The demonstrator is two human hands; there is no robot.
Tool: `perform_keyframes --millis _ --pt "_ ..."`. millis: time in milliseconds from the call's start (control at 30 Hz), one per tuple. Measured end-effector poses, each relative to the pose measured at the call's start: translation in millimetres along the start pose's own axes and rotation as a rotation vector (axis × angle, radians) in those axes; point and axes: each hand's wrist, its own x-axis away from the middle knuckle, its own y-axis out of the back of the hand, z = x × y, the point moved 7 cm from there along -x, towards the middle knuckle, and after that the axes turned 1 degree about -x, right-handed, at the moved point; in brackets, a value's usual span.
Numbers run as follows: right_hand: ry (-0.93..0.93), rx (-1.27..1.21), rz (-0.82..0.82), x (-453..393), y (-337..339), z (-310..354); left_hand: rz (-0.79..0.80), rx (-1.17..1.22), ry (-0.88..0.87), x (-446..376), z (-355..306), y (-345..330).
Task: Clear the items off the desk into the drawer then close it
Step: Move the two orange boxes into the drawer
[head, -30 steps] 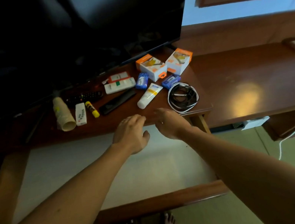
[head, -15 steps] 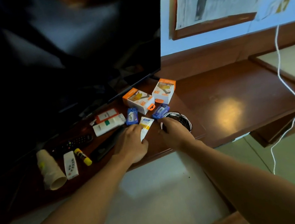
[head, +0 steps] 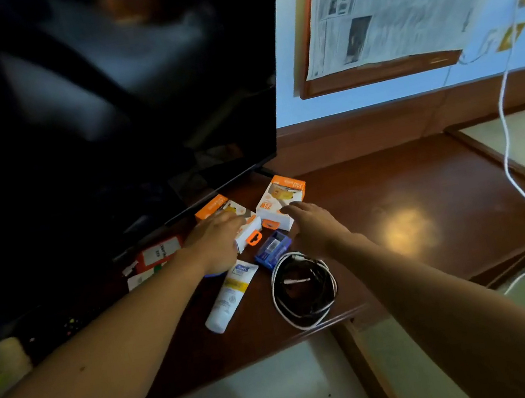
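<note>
Orange boxes [head: 281,204] under 2 hands, near desk [head: 426,192] back edge

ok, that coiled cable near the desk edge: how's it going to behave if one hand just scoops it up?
The coiled cable is probably floppy: its loops lie loose and uneven, with no tie visible, so it may sag or unspool when lifted. It looks light, thin black and white strands. A push would likely deform it rather than slide it whole, and it sits close to the desk edge.

Two bare forearms stretch forward side by side, the left hand [head: 214,241] palm down with fingers extended and slightly blurred, the right hand [head: 311,227] palm down with fingers loosely spread.
</note>
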Motion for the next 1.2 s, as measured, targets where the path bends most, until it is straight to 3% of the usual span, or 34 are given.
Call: perform_keyframes --millis 233,367,533,767,1000,1200 --pt "0.216 0.364 0.150 -83 -2 -22 0.214 -0.495 -0.048 -75 18 -14" --pt "0.348 0.562 0.178 -107 -6 -16 0.301 -0.566 -0.048 -96 24 -30" --pt "0.368 0.620 0.207 -123 -13 -15 0.324 -0.576 -0.057 -106 21 -35" --pt "0.338 0.559 0.143 -130 -5 -29 0.210 -0.473 -0.099 -112 15 -23" --pt "0.077 0.236 -0.112 -102 43 -56 -0.048 -0.206 0.145 -84 11 5" --pt "-0.161 -0.022 -0.269 -38 52 -41 -0.254 -0.073 0.334 -35 -8 19"
